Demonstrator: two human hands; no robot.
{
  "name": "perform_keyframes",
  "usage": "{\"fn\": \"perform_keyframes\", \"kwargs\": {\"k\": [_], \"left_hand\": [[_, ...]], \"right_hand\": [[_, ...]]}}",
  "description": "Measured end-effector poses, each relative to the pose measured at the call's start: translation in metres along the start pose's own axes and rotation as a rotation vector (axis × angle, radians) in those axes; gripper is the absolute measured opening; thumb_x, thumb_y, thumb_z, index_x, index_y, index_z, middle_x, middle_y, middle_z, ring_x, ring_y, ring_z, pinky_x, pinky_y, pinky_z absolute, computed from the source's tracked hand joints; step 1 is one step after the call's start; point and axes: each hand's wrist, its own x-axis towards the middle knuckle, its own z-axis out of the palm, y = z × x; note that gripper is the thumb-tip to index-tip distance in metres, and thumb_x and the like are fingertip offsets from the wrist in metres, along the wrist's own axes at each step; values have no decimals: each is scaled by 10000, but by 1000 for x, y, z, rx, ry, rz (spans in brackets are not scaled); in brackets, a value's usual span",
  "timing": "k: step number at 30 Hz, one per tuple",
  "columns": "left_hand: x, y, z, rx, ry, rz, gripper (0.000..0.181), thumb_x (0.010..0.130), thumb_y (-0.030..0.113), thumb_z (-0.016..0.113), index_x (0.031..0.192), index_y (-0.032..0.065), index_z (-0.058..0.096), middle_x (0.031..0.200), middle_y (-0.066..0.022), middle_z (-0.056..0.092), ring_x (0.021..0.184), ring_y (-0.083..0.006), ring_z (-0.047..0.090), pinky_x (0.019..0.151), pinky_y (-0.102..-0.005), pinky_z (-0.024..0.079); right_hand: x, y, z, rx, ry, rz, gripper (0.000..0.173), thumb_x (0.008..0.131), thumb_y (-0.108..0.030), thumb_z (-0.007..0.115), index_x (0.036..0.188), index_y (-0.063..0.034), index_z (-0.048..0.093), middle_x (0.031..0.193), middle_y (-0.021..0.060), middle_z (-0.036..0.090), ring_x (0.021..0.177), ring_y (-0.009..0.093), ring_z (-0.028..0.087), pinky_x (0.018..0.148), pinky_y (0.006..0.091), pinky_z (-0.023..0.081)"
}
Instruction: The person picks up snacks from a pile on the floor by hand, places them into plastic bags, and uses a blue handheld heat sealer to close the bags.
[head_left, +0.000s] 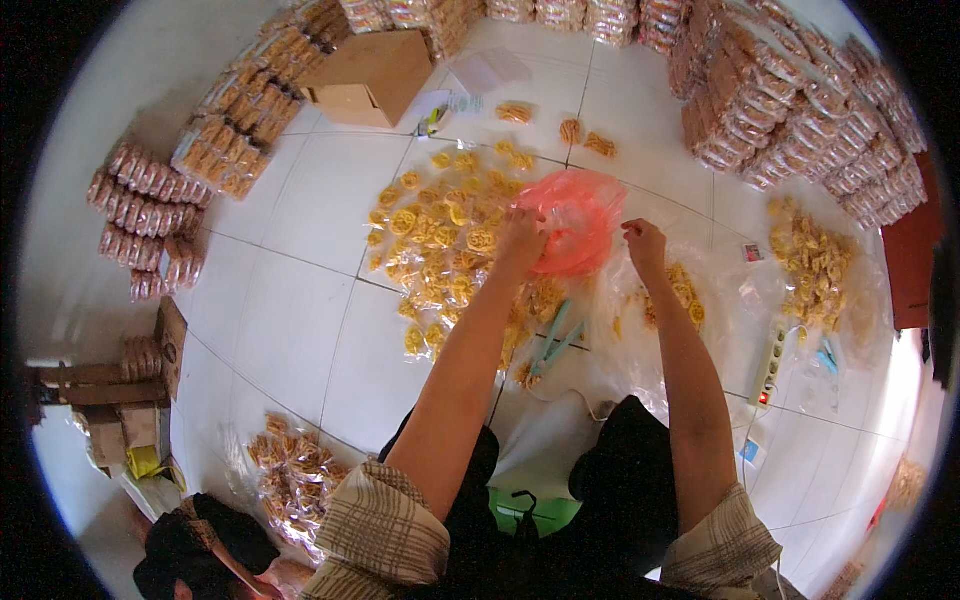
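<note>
My left hand (523, 236) grips the left edge of a thin red plastic bag (589, 202), which lies partly crumpled on the tiled floor. To the right of the bag my right hand (643, 238) hovers, thumb and fingers drawn together; whether something thin is between them is unclear. Left of the bag spreads a heap of small clear packets of yellow, wheel-shaped snacks (446, 236). Below my right hand, a large clear plastic bag (622, 300) holds loose yellow snacks (682, 292). A teal plier-shaped tool (555, 349) lies between my forearms.
A power strip (772, 367) with a lit switch and more yellow packets (814, 262) lie right. Stacked snack packs (795, 112) and a cardboard box (371, 79) stand behind. At lower left sits another person (210, 540) near brown packets (296, 472).
</note>
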Motion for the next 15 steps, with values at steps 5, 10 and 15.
{"fn": "perform_keyframes", "kwargs": {"k": [5,10,15], "left_hand": [[11,-14,51,115,-13,72,382,709,231,622,1050,113,497,1129,-131,436,1101,-342,367,911,-478,337],[12,6,70,426,81,-173,607,704,228,636,1241,194,355,1306,-60,258,1212,-332,241,911,-587,278],[13,-5,74,367,13,-261,703,691,215,645,1288,187,276,1330,-49,212,1216,-337,223,914,-578,285]], "right_hand": [[21,32,67,-136,-89,-306,138,766,-82,537,850,-28,632,859,149,618,797,276,599,716,333,472],[44,54,120,-57,-87,-353,209,751,-66,531,944,-2,583,921,179,594,886,316,561,790,369,436],[60,56,149,37,-141,-234,264,737,-82,544,988,-1,551,1000,184,557,960,338,504,830,407,401]]}}
